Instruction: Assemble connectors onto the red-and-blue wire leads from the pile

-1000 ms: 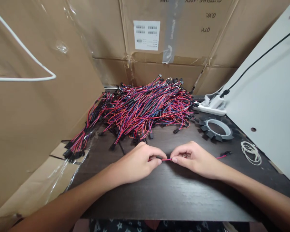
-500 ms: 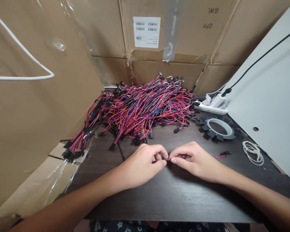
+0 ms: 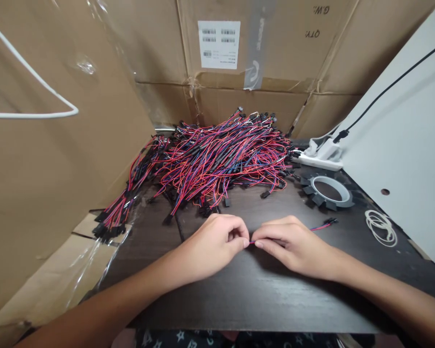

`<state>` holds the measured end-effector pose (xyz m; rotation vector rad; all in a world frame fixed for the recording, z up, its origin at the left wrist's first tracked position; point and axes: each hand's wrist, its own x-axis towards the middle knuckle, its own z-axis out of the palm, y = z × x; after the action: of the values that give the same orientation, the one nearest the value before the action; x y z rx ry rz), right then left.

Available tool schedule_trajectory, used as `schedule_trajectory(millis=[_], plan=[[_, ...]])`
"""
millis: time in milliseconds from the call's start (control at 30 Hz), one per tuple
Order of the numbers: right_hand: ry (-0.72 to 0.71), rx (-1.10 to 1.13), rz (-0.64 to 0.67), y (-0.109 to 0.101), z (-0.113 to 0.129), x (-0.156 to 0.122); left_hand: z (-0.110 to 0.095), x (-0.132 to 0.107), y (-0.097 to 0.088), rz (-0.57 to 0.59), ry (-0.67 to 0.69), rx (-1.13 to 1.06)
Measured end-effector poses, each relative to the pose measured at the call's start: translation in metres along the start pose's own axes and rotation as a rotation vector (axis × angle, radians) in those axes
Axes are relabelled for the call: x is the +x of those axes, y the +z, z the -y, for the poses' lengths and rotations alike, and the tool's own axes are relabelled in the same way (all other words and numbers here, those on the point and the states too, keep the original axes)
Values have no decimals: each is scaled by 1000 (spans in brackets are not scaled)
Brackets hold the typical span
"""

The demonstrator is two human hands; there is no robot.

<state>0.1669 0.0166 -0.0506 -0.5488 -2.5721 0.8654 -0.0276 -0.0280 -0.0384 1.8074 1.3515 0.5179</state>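
The left hand [image 3: 217, 244] and right hand [image 3: 295, 244] pinched the cable [image 3: 253, 242] over the worktop [image 3: 217, 299], its middle bridging their narrow gap; a loose pinch could have let it slip. Beyond, stray leads from the pile [image 3: 224, 164] could have snagged it.

I log the wire [image 3: 252, 242] at the grip as magenta, though the exposed bit is too small for me to be sure; its tail, right of the grip, reads red beside blue-violet, with a black connector [image 3: 332, 221]. Beyond the grip, on my feed: wire pile [image 3: 221, 159], streaked red, orange, blue and black, flecked white. Farther right: pale grey ring [image 3: 342, 197] with dark grey tabs, then a cream coil [image 3: 379, 229]. Under the grip: dark brown tabletop [image 3: 268, 304]. Nearer than the grip: black cloth [image 3: 188, 340], pale stars. Far behind: tan carton [image 3: 224, 108], white label [image 3: 219, 44], black barcodes.
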Motion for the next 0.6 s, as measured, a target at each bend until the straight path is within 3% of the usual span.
schedule_trajectory(millis=[133, 267, 500, 600], plan=[[-53, -15, 18, 0, 0, -2, -3, -3, -7, 119, -55, 7], [-91, -22, 32, -1, 0, -3, -5, -5, -10, 140, -92, -24], [-124, -23, 27, -1, -2, -3, 3, -6, -1, 296, -237, -568], [-130, -31, 43, -2, -4, -3, 3, -5, -4, 293, -219, -462]])
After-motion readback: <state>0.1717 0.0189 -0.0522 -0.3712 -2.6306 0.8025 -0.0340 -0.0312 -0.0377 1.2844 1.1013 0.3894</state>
